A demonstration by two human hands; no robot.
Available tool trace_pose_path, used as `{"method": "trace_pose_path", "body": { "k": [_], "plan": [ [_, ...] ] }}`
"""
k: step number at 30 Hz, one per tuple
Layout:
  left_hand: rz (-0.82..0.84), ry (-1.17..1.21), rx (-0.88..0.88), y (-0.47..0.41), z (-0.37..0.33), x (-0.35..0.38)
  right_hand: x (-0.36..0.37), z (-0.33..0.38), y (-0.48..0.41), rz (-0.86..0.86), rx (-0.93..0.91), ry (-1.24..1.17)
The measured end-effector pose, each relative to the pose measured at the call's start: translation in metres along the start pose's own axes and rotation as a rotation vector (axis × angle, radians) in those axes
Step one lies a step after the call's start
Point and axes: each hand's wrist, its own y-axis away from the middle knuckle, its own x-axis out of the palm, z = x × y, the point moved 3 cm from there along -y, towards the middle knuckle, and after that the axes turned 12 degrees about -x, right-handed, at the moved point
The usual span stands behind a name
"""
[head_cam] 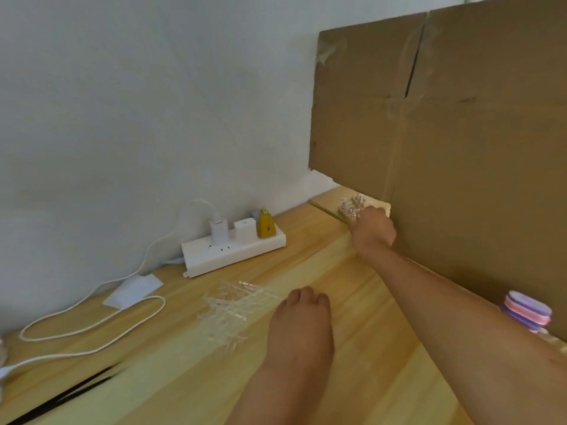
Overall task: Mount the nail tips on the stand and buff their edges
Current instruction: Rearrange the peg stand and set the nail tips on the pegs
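Note:
A heap of clear nail tips on strips [231,308] lies on the wooden table [362,357] in the middle. My left hand [302,320] rests just right of the heap, knuckles up, fingers curled, with nothing visibly in it. My right hand [372,230] is stretched to the far right corner, its fingers on a small stand with several pegs [351,207] that sits by the cardboard. Whether it grips the stand is hidden by the hand. A stack of pink and purple buffer blocks [526,311] lies behind my right forearm.
A large cardboard sheet [460,133] leans upright along the right side. A white power strip [233,251] with chargers and a yellow plug sits by the wall, with a white cable [92,329] looping across the left. A white card [133,289] lies near it.

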Motion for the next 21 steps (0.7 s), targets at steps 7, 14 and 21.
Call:
{"method": "trace_pose_path", "body": {
  "k": [7, 14, 21],
  "plan": [
    [-0.068, 0.123, 0.049, -0.004, 0.012, 0.002, 0.022, -0.005, -0.030, 0.065, 0.035, 0.149],
    [-0.079, 0.136, 0.061, 0.002, 0.020, -0.007, 0.002, 0.012, -0.001, 0.158, 0.017, 0.075],
    [-0.066, 0.053, 0.095, 0.063, 0.052, -0.022, -0.039, 0.038, 0.140, 0.390, -0.502, -0.277]
  ]
}}
